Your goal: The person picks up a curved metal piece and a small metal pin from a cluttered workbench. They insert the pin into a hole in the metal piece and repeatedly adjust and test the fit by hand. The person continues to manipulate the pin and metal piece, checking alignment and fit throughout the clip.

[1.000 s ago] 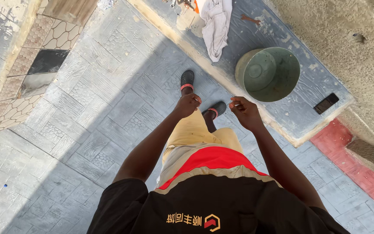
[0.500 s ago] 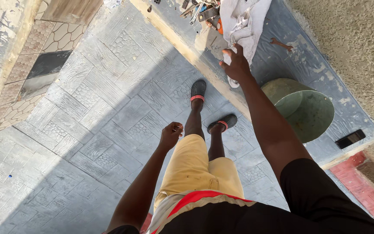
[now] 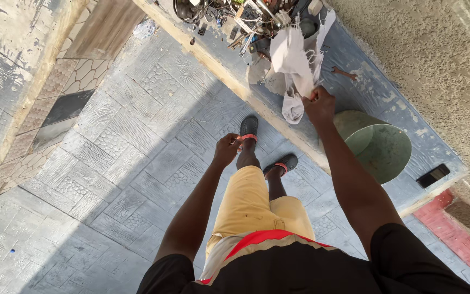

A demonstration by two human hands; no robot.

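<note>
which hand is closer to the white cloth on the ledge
Right. The right hand is up at the ledge, gripping the white cloth at its lower part. The left hand hangs lower over the patterned paving, apart from it, above the sandalled foot.

Right arm stretched straight out toward 12 o'clock, right hand (image 3: 319,104) fisted tight with knuckles up, left arm bent slightly and lower, left hand (image 3: 227,148) at about 11 o'clock, fingers loosely curled, holding nothing, legs standing below.
</note>
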